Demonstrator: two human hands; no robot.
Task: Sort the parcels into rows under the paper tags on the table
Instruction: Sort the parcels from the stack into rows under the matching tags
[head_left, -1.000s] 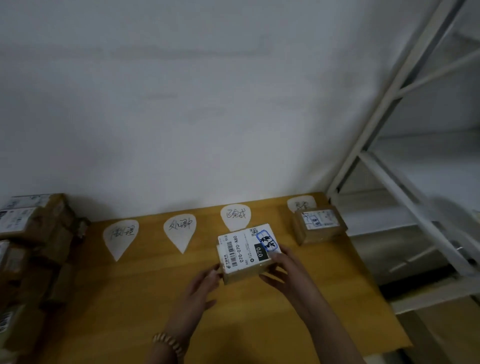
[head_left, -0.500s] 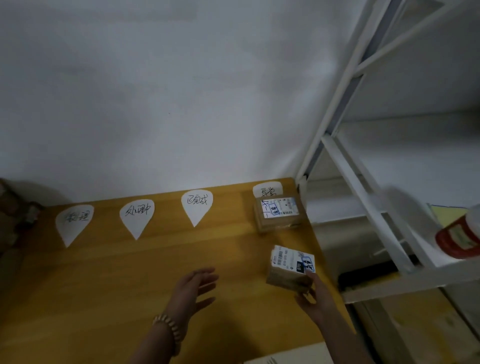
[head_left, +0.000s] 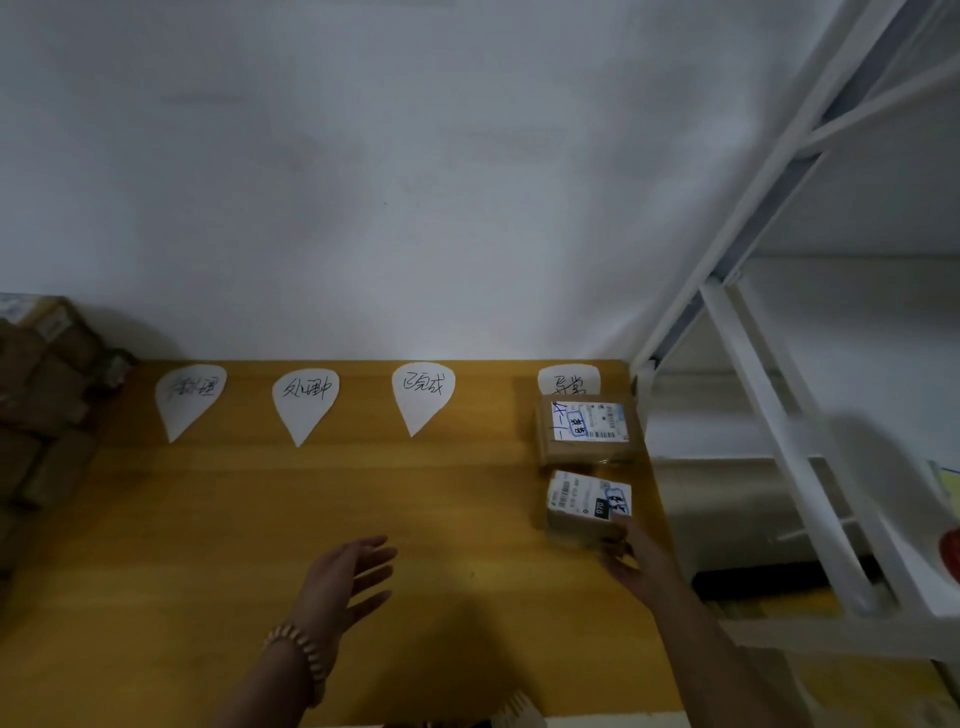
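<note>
Our right hand (head_left: 636, 564) gripped the near parcel (head_left: 584, 506) beside the far parcel (head_left: 587, 431) under the rightmost tag (head_left: 569, 382); left hand (head_left: 340, 582) open; releasing seemed next.

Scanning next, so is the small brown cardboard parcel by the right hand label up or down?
Label up: the small brown cardboard parcel shows its white label on top, right hand holding its corner.

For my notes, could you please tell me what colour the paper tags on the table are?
The tags are white with dark handwriting, in the head view.
</note>
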